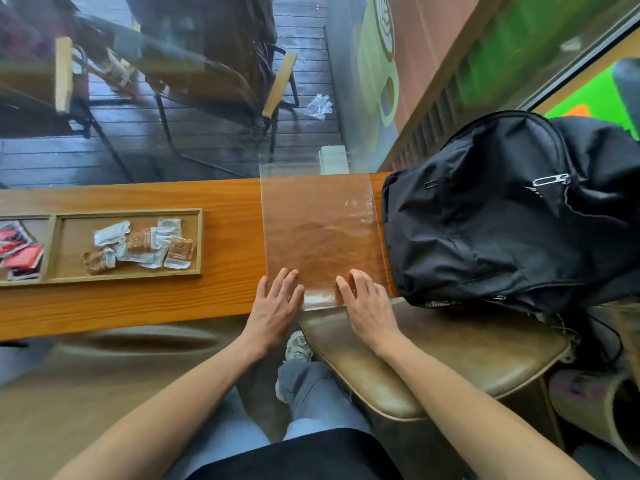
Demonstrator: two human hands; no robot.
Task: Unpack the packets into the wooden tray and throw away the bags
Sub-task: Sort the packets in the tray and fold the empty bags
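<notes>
Currently, a clear plastic bag (320, 223) lies flat on the wooden table (221, 306), its far end projecting past the table's far edge and its near end reaching the near edge. The left hand (275, 306) rests palm down on the bag's near left corner, fingers extended and slightly spread, nothing pinched. The right hand (369, 304) rests palm down on the bag's near right corner in the same flat, open posture. The bag appears empty; the wood grain shows through it. Left of the bag, well apart from it, sits the wooden tray (199, 237). Its larger compartment, the one nearer the bag, holds a loose pile of white and brown packets (140, 245). The compartment farther from the bag holds red packets (20, 251), partly cut off by the frame edge. Just right of the bag, a black backpack (502, 209) rests on the table end, touching or nearly touching the bag's right edge. Beyond the bag, on the dark floor, lies a crumpled clear wrapper (319, 106).
</notes>
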